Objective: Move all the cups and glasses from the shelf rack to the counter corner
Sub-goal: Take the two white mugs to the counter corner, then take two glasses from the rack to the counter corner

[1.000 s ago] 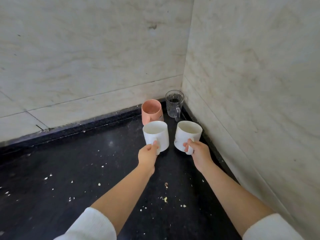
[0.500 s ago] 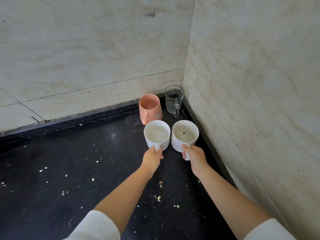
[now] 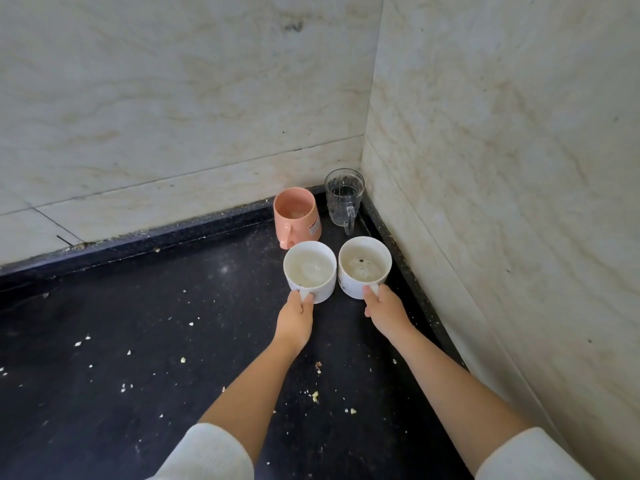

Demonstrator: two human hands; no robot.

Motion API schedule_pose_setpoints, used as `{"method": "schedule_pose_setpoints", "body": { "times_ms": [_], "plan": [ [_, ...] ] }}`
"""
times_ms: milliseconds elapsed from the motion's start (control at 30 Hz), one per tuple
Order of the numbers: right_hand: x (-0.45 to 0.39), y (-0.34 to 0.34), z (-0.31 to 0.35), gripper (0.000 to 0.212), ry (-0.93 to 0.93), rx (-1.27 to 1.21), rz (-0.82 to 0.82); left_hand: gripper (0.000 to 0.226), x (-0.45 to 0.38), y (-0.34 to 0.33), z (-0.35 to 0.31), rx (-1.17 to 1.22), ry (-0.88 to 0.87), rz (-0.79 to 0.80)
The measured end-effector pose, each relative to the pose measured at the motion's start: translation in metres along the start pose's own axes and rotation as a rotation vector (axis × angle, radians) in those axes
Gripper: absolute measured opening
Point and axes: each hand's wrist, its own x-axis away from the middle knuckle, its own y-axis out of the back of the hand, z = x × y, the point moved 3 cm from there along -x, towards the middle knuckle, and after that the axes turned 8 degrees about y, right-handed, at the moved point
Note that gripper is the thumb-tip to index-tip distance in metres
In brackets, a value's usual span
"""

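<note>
Counter corner, head view. The black counter (image 3: 138, 341) was bounded by two pale marble-patterned walls, a back wall (image 3: 173, 98) and a right-hand wall (image 3: 502, 168), with a dark raised edge strip (image 3: 173, 233) along their base. Pale crumbs (image 3: 183, 359) lay scattered over the surface. Nothing stood between the hands and the vessels.

Four vessels were grouped in the corner: two white mugs, one pink mug and one glass cup. The clear glass cup (image 3: 343, 199) stood deepest in the corner, its handle turned toward the viewer. The pink mug (image 3: 296, 216) stood just left of it, near the back wall, with a label on its side. In front of these, the left white mug (image 3: 310, 271) and the right white mug (image 3: 364, 266) stood upright, side by side and nearly touching; both were short, wide and open-topped, with stained interiors, the right one showing dark specks at the bottom.

The left hand (image 3: 295, 320) had its fingers curled round the handle of the left white mug; the right hand (image 3: 386, 310) likewise gripped the handle of the right white mug. White sleeves (image 3: 207, 455) covered both upper forearms.
</note>
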Motion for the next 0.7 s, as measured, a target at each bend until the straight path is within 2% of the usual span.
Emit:
{"method": "schedule_pose_setpoints", "body": {
  "times_ms": [100, 233, 300, 367, 467, 600, 700],
  "plan": [
    [0.005, 0.002, 0.005, 0.026, -0.007, 0.084, -0.04, 0.035, 0.004, 0.003, -0.002, -0.009, 0.04, 0.022],
    [0.023, 0.008, 0.015, 0.027, 0.068, 0.405, -0.317, 0.036, 0.018, 0.014, 0.007, -0.104, 0.018, 0.011],
    [0.037, 0.005, 0.019, 0.029, 0.124, 0.566, -0.372, 0.045, 0.032, 0.031, 0.029, -0.231, 0.019, -0.041],
    [0.049, -0.005, 0.023, 0.032, 0.227, 0.633, -0.379, 0.042, 0.045, 0.054, 0.054, -0.404, 0.038, -0.115],
    [0.073, -0.041, 0.04, 0.031, 0.472, 0.745, -0.247, 0.037, 0.072, 0.099, 0.092, -0.567, 0.131, -0.205],
    [0.108, -0.109, 0.081, 0.037, 0.749, 0.866, 0.093, 0.036, 0.124, 0.157, 0.134, -0.635, 0.301, -0.345],
    [0.146, -0.163, 0.11, 0.031, 0.874, 0.906, 0.306, 0.036, 0.177, 0.193, 0.163, -0.677, 0.406, -0.412]
  ]
}}
